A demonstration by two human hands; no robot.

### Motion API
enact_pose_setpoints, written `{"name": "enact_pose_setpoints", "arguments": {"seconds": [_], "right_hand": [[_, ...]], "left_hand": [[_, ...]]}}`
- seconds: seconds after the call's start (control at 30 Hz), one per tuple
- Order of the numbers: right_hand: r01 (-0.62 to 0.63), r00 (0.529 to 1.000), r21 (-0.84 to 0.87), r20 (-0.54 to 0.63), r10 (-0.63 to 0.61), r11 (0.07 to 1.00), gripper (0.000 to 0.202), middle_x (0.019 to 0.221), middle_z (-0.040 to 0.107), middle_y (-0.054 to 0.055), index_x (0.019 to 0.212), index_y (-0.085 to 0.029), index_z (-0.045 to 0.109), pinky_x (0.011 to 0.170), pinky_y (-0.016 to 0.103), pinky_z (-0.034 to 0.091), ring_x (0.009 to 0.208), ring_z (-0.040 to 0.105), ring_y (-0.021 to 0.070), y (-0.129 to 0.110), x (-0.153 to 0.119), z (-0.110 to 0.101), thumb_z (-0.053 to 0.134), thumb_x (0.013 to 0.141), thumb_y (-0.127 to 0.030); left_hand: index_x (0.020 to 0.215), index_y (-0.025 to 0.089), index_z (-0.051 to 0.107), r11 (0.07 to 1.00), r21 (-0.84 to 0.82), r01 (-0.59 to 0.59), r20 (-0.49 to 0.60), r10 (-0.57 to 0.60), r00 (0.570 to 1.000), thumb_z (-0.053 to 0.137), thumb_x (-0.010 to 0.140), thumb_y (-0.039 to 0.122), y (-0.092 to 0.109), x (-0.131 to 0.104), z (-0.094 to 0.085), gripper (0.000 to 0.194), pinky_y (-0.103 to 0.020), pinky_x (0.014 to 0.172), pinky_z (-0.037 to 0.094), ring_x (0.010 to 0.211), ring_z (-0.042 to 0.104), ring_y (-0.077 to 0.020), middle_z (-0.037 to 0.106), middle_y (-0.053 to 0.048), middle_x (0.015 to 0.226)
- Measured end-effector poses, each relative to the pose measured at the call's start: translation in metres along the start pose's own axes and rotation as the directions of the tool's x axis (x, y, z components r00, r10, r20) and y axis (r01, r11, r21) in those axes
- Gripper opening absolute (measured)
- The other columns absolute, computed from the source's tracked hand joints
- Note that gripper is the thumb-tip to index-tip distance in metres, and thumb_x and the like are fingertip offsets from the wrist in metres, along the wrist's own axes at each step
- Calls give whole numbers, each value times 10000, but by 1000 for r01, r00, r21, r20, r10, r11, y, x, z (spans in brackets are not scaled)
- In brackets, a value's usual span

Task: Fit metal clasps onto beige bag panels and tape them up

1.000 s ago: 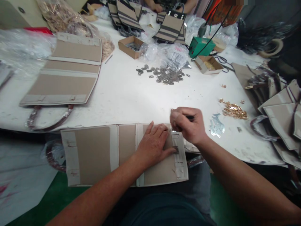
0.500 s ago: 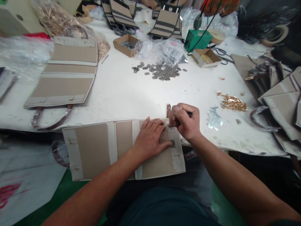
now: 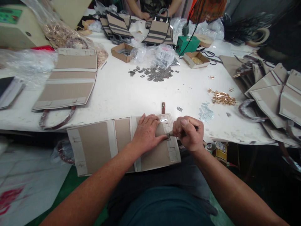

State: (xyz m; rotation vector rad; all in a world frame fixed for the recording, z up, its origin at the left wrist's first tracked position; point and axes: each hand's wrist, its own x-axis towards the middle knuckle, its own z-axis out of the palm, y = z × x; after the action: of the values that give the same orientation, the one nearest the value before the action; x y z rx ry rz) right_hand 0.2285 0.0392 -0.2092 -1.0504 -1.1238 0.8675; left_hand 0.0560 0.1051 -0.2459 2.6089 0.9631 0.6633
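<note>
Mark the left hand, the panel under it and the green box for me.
Left hand (image 3: 145,133): head view, back of the hand.
Panel (image 3: 95,147): head view, brown section at picture left.
Green box (image 3: 182,44): head view, its green casing.

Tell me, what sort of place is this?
Probably a bag-making workshop. A flat beige bag panel lies under the person's left hand, more bag pieces are piled at the right, and loose metal plates and gold-coloured fittings lie heaped on the white table.

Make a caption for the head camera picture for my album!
Left hand spread on a tan panel, right hand gripping a dark-ended tool.
</note>
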Motion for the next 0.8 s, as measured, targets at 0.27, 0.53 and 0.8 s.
{"name": "enact_pose_setpoints", "arguments": {"seconds": [0.27, 0.53, 0.8], "right_hand": [[51, 993, -2, -103, -50, 999, 443, 499, 447, -40, 587, -236, 478, 450, 297, 353, 434, 424, 127, 7, -13, 5, 633, 921, -481], [31, 994, -3, -105, -32, 1000, 433, 500, 453, -45, 590, -233, 479, 454, 286, 339, 438, 415, 118, 8, -9, 5, 631, 922, -467], [-9, 991, 99, -135, 22, 995, 414, 480, 430, -63, 610, -237, 467, 397, 269, 295, 391, 388, 106, 10, -2, 3, 642, 916, -455]], "left_hand": [[1214, 203, 624, 1000, 22, 13, -19, -12, 1000, 773, 801, 546, 3, 0, 0, 557, -598, 1248, 210, 1414, 436, -334, 635, -101, 1328], [1454, 159, 503, 988, 70, -135, 66, 130, 989, 626, 823, 735, 27, -55, 6, 863, -598, 1266, 145, 1483, 352, -358, 500, -183, 1521], [1560, 157, 349, 975, 180, -130, 262, 80, 962, 792, 744, 569, 50, -71, 15, 1015, -661, 1248, 64, 1558, 160, -387, 270, -217, 1656]]}}
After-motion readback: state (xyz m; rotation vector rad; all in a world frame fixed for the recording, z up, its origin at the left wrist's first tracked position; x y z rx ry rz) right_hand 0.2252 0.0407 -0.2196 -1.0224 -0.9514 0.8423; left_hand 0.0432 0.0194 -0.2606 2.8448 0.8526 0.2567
